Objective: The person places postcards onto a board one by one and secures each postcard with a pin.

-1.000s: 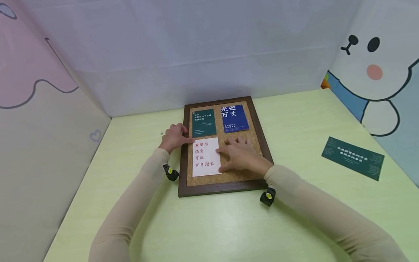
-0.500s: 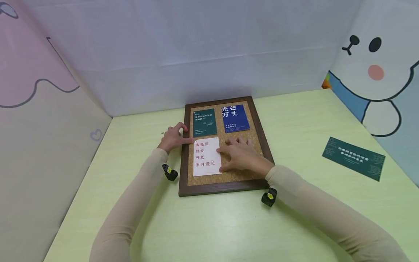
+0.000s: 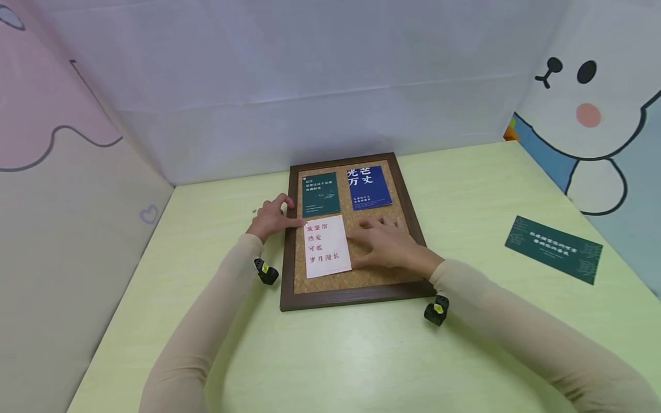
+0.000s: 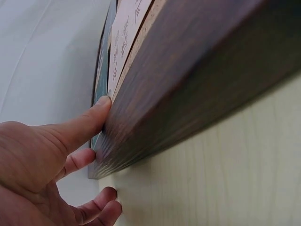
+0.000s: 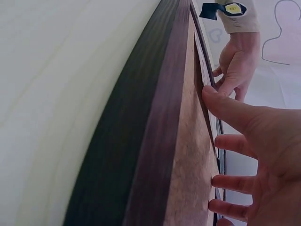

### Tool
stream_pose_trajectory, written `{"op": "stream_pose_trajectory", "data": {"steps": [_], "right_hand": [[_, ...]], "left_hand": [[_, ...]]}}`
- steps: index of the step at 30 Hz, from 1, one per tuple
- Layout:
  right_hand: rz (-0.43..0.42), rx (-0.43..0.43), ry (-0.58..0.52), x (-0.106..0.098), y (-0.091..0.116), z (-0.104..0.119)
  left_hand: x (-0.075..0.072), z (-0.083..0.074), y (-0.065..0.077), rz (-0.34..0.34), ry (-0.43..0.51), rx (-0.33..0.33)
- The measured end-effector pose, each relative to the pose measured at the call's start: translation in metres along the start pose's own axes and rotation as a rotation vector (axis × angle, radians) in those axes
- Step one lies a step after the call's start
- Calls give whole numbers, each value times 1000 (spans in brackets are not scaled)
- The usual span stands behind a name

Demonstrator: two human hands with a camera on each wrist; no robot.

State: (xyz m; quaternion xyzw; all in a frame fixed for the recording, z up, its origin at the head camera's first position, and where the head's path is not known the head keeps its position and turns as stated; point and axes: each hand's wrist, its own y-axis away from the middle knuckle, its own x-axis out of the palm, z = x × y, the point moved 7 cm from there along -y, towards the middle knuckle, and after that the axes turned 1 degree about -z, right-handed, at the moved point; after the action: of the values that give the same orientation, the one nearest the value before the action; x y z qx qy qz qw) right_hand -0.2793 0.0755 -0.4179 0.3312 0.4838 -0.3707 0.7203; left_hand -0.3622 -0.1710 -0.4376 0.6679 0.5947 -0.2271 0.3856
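Observation:
A white card (image 3: 327, 248) with red writing lies at the lower left of a cork board (image 3: 361, 281) in a dark wooden frame (image 3: 356, 296). My left hand (image 3: 271, 218) presses its thumb on the card's upper left corner, by a small pale pin (image 3: 306, 223). In the left wrist view the index finger touches the outer side of the frame. My right hand (image 3: 387, 246) is spread over the cork, its thumb tip at the card's right edge. The card stands slightly askew. Above it are a green card (image 3: 321, 195) and a blue card (image 3: 370, 188).
A longer green card (image 3: 553, 249) lies on the pale table (image 3: 341, 355) to the right of the board. Behind the table hangs a white cloth wall (image 3: 310, 86); printed panels stand at both sides. Each wrist wears a small black camera (image 3: 436, 310).
The white card has turned a little, its lower edge swinging rightward about the upper left corner. My right hand has moved slightly right; my left thumb stays at the corner.

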Motion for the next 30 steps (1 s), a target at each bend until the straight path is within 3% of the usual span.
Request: {"op": "stream_pose_trajectory", "data": {"steps": [16,30], "right_hand": [[-62,-13,52,2,7,3],[-47,-22,37,4,10,8]], "left_hand": [[1,-2,0,24,25,-17],[1,-2,-2,33,37,-15]]}}
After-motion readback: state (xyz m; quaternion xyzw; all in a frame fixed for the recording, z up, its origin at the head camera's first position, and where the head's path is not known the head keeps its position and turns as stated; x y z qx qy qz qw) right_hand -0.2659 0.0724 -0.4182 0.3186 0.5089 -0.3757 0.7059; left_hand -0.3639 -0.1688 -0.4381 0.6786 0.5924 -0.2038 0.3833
